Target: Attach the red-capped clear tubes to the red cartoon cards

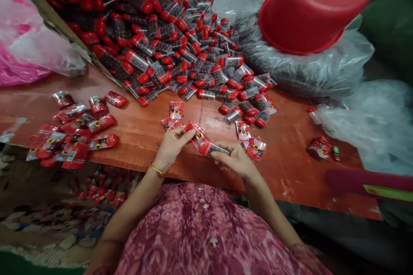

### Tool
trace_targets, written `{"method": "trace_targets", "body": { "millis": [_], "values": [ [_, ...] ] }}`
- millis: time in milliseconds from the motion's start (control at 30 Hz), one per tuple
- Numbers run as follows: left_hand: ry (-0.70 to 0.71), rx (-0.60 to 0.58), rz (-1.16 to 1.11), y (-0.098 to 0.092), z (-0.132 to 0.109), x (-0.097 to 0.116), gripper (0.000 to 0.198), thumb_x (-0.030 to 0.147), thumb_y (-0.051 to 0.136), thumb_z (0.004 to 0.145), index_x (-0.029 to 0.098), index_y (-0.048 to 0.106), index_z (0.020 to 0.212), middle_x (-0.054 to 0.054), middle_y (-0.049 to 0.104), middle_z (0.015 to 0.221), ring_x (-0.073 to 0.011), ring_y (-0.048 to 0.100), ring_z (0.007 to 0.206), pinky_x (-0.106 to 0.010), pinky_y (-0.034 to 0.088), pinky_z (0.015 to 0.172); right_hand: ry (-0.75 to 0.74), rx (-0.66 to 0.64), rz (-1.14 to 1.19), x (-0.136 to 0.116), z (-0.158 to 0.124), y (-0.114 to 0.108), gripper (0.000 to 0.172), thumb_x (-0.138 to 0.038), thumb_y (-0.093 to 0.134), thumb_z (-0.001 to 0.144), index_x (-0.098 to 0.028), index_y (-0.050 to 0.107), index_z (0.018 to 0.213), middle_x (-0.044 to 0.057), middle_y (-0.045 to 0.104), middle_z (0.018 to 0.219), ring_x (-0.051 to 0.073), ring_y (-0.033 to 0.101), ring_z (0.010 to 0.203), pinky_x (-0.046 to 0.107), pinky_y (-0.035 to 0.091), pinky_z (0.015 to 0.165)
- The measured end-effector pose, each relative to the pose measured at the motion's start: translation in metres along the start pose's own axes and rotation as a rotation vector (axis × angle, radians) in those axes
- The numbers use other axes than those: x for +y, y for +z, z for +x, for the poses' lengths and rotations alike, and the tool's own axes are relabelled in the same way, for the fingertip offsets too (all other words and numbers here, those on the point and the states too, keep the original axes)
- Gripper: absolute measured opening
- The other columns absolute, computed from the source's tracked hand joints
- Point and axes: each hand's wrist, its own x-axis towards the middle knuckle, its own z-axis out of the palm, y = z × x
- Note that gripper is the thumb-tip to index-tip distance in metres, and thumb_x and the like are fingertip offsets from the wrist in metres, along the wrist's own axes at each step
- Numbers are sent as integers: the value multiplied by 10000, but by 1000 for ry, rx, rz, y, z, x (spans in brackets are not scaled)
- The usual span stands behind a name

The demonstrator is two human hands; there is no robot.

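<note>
The person sits close to the near edge of the table (290,146), with both arms bent in and both hands just above the wood. The left hand (172,145) is tipped up at the wrist, palm turned inward. Its thumb and fingers are pinched together on a red wrapper (194,130). A thin gold bangle (157,170) sits on that wrist. The right hand (236,160) lies lower and flatter, with its back facing up. Its fingers are curled shut around a little tube (213,149) with a red cap. The tube is held between the two hands, by the near edge at the middle, and its cap end meets the wrapper. I cannot tell if the cap is already inside, because the fingers hide that spot. The right fingertips are tucked under the tube and out of sight. A big heap of tubes (180,47) spills from a cardboard box (53,19) at the far edge. Something dark is inside them, too small to make out. Wrapped tubes (75,131) lie in a bunch near the left edge. Loose wrappers (177,110) lie just beyond the hands, and their print is too tiny to read. A red basin (312,8) leans on a clear bag (322,68) at the far right corner.
</note>
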Motion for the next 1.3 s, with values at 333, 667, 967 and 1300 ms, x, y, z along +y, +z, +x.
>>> {"method": "trace_targets", "body": {
  "millis": [333, 667, 967, 1300],
  "values": [
    [-56, 107, -243, 21, -8, -21, 289, 250, 827, 496, 138, 690, 724, -24, 716, 751, -121, 631, 692, -253, 481, 737, -88, 215, 150, 19, 18, 18, 308, -461, 634, 697, -177, 584, 805, -66, 503, 520, 46, 380, 364, 184, 299, 360],
    [-94, 104, -355, 20, -8, -9, 273, 255, 827, 470, 121, 663, 641, -3, 671, 646, -87, 576, 599, -205, 450, 642, -115, 101, 99, 19, 28, 27, 300, -482, 599, 756, -192, 535, 800, -79, 474, 556, 33, 353, 355, 178, 284, 340],
    [-50, 156, -331, 15, -3, -20, 318, 255, 828, 478, 131, 652, 713, 7, 670, 715, -91, 590, 667, -203, 458, 694, -160, 142, 96, 21, 34, 34, 319, -489, 641, 723, -184, 585, 799, -61, 492, 549, 58, 401, 405, 196, 325, 377],
    [-51, 155, -434, 7, 1, -11, 293, 281, 824, 506, 139, 644, 688, 13, 674, 699, -85, 601, 655, -194, 461, 669, -177, 166, 185, 26, 30, 38, 363, -552, 609, 731, -195, 542, 753, -25, 628, 628, 74, 548, 431, 206, 443, 458]
  ]
}}
